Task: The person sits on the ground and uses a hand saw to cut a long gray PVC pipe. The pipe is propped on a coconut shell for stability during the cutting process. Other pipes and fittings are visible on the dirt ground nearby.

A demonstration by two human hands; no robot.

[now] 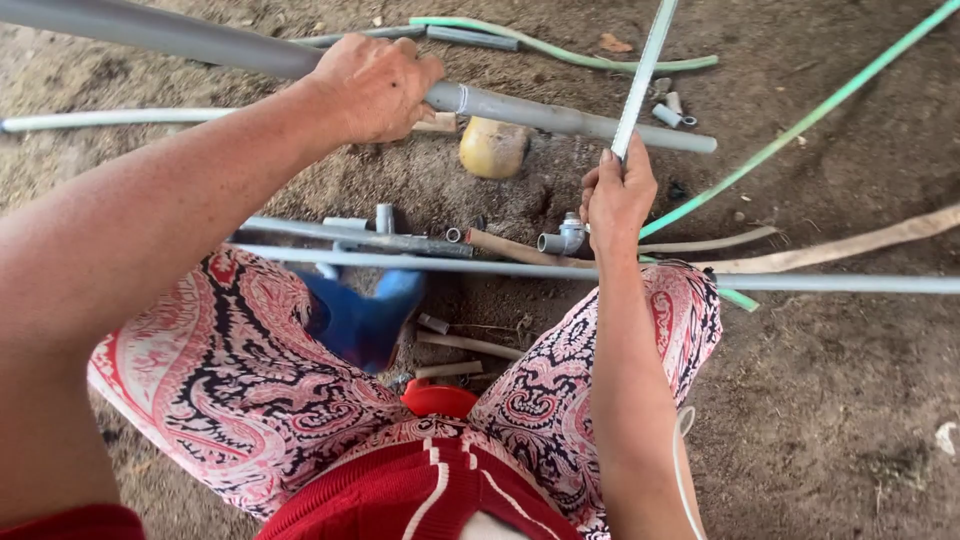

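Two hands are working over the dirt ground (pixel 850 400): the left hand (pixel 375 85) is closing its fingers over a thick grey pipe (pixel 560 118) that is lying across the top, and the right hand (pixel 618 195) is gripping a thin white pipe (pixel 643 75), which is standing nearly upright. Two green hoses (pixel 800 125) are lying on the soil, and one long thin grey pipe (pixel 830 283) is crossing over the knees. One grey elbow fitting (pixel 565 238) is sitting just beside the right hand, and one yellowish round thing (pixel 493 148) is resting under the thick pipe
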